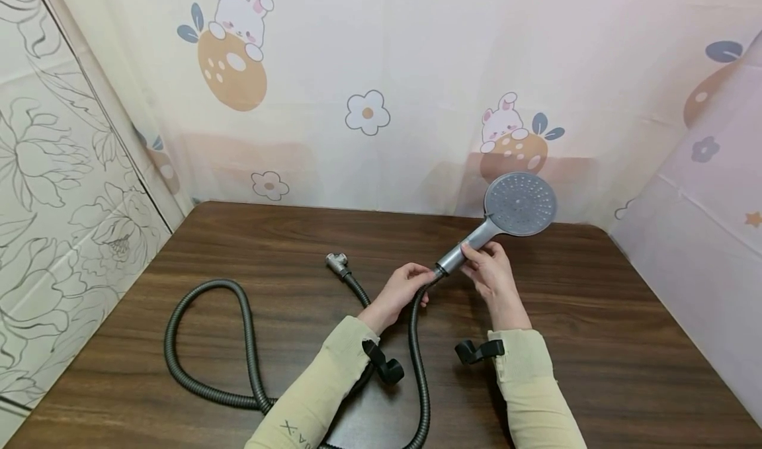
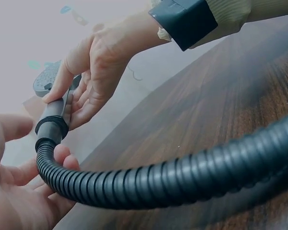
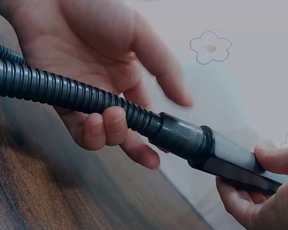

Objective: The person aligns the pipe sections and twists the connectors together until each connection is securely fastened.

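A grey shower head [image 1: 520,204] with a round, nozzle-dotted face is raised above the table. My right hand [image 1: 493,274] grips its handle [image 1: 470,244], thumb on one side and fingers on the other. A dark ribbed shower hose [image 1: 419,356] meets the handle's lower end through a smooth sleeve [image 3: 180,136]. Just below that joint is my left hand [image 1: 400,291], its fingers curled under the hose. In the right wrist view the left thumb [image 3: 165,79] stands off the sleeve. The hose's other end, a metal elbow fitting [image 1: 337,262], lies on the table.
The hose forms a wide loop [image 1: 169,343] on the left of the brown wooden table [image 1: 595,369] and passes under the left forearm. Behind the table hangs a printed curtain [image 1: 417,52]. A black strap mount [image 1: 479,351] sits at each wrist.
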Available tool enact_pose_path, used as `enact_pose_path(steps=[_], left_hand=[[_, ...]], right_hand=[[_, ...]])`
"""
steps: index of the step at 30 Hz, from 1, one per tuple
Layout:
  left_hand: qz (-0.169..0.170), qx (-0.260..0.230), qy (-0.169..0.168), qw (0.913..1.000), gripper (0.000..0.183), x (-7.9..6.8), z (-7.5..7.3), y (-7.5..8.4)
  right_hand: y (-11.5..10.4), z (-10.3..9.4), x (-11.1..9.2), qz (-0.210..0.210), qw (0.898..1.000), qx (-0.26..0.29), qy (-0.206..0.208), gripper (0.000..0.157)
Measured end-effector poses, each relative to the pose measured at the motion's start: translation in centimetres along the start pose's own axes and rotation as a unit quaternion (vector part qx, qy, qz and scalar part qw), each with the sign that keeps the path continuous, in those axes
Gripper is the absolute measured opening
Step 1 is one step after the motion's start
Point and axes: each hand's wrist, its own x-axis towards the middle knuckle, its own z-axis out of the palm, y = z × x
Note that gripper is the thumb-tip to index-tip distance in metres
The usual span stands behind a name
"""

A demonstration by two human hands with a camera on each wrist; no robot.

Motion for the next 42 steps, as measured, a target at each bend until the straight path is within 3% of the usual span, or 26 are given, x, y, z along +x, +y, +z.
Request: enact_pose_path(steps=[9,19,25,32,36,42], left_hand=[[0.000,0.001,-0.021,0.9998,0.026,0.0,-0.3,0.1],[0.026,-0.002,0.009,0.9996,0.033,-0.1,-0.1,0.0],[0.001,-0.005,0.014,0.9999,0.028,-0.1,0.0,0.0],[-0.007,0.003,0.001,1.0000,0.029,-1.2,0.2,1.2],[0.005,0.000,-0.001,1.0000,0.030,-0.2,0.0,0.1],[0.022,-0.001,0.005,0.9997,0.029,-0.2,-0.1,-0.1]], right_hand=[[-0.2,0.0,-0.1,0.006,1.000,-0.008,-0.004,0.027],[-0.1,0.1,0.0,0.006,1.000,-0.007,0.004,0.030],[-0.1,0.0,0.1,0.011,1.000,-0.011,0.004,0.028],[0.3,0.0,0.3,0.012,1.000,-0.022,0.004,0.028],[0.3,0.0,0.3,0.007,1.000,-0.019,0.004,0.028],[0.3,-0.1,0.4,0.004,1.000,-0.021,0.007,0.027]])
